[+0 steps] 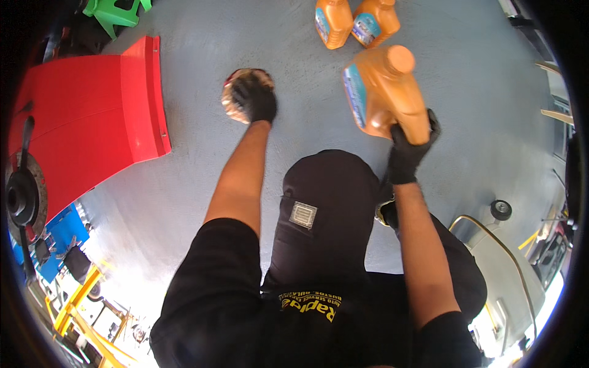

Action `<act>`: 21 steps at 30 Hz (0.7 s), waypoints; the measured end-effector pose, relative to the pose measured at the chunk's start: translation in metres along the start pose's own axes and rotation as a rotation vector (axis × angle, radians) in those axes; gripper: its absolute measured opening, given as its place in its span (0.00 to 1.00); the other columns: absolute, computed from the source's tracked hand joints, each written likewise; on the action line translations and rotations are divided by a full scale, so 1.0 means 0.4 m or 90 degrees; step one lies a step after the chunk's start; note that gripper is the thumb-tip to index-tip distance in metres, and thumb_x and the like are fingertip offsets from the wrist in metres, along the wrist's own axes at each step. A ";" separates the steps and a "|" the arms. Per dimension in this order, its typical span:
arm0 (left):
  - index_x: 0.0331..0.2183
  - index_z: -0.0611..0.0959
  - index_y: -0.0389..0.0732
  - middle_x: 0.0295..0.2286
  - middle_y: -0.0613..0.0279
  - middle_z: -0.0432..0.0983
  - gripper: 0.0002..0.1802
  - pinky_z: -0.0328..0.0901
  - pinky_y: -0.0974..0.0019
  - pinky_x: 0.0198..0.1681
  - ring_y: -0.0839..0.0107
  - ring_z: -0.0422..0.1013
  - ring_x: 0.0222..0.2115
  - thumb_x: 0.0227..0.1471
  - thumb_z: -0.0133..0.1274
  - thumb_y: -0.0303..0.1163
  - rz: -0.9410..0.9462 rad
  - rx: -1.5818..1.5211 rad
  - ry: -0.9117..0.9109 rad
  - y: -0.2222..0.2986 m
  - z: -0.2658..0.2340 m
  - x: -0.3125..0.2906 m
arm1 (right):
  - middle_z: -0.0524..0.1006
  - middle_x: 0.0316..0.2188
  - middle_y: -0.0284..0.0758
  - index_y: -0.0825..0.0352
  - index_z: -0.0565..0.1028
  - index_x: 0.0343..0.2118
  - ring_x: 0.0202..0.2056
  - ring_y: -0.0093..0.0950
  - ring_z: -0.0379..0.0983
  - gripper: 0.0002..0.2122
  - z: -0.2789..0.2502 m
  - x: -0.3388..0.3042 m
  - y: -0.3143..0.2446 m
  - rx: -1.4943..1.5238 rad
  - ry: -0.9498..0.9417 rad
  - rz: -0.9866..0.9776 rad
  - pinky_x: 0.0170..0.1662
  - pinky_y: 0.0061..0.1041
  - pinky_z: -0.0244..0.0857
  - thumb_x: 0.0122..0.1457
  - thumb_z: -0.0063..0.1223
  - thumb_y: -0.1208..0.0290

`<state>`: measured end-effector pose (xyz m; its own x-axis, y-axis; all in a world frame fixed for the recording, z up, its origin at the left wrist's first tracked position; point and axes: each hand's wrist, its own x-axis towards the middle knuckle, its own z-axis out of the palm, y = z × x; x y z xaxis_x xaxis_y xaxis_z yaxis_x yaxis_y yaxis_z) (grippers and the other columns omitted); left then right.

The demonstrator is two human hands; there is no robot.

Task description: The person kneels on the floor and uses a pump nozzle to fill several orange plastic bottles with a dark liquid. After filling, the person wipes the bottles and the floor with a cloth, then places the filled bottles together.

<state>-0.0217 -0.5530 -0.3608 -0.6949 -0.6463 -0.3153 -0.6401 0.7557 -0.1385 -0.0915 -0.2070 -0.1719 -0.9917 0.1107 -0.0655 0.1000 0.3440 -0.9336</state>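
Note:
Both hands wear black gloves. My right hand [410,150] is closed around the handle of an orange plastic jug [392,86], which is tilted and has a round orange cap and a blue-and-white label. Farther left, my left hand [254,97] holds a round, mottled rag [232,101] in cream, brown and dark red against the grey floor. The fingers curl over its top, and part of the rag is hidden under them. Beyond the held jug stand two similar orange jugs [334,24], side by side.
A red car body panel [92,110] lies at the left, with a green plastic stool [113,13] behind it. A brake disc [27,190] shows at the left rim. Yellow metal framing [76,306] is lower left. A pale rounded tank with a wheel [501,210] stands at the right.

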 end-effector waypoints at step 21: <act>0.56 0.76 0.34 0.50 0.55 0.76 0.27 0.63 0.56 0.59 0.62 0.71 0.53 0.71 0.46 0.47 0.652 -0.823 0.313 0.341 -0.725 -0.568 | 0.79 0.53 0.39 0.67 0.70 0.64 0.52 0.30 0.77 0.29 -0.032 0.020 -0.323 0.619 -0.353 0.161 0.59 0.34 0.73 0.77 0.39 0.44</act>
<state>-0.0463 -0.3336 -0.0357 -0.8264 -0.1489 0.5431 0.4362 0.4405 0.7846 -0.1115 -0.2386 -0.0473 -0.8755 -0.4347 -0.2111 0.4359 -0.5217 -0.7334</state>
